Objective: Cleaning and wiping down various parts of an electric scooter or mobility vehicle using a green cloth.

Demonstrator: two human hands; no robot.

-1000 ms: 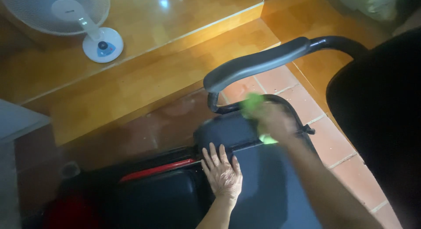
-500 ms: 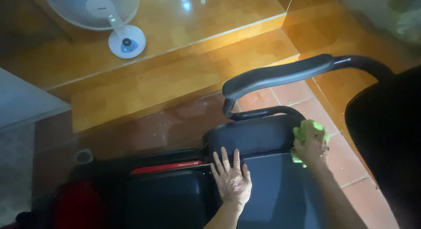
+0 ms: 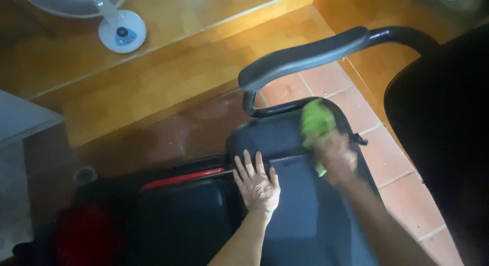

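Observation:
A dark blue padded seat (image 3: 285,143) of a scooter-like vehicle fills the lower middle of the head view. My left hand (image 3: 257,184) lies flat on it, fingers spread, near the seam across the seat. My right hand (image 3: 333,156), blurred by motion, presses a bright green cloth (image 3: 316,121) against the rear part of the seat. A curved black grab rail (image 3: 305,54) arches over the back end of the seat.
A red trim strip (image 3: 181,178) runs along the dark body left of the seat. The floor has terracotta tiles (image 3: 402,154), with a raised yellow tiled step (image 3: 168,77) behind. A white standing fan base (image 3: 121,31) sits on that step. A dark bulky shape (image 3: 448,128) fills the right.
My right hand with the green cloth swept right toward the seat's edge, then came back left and up onto the rear part. My left hand stayed flat on the seat.

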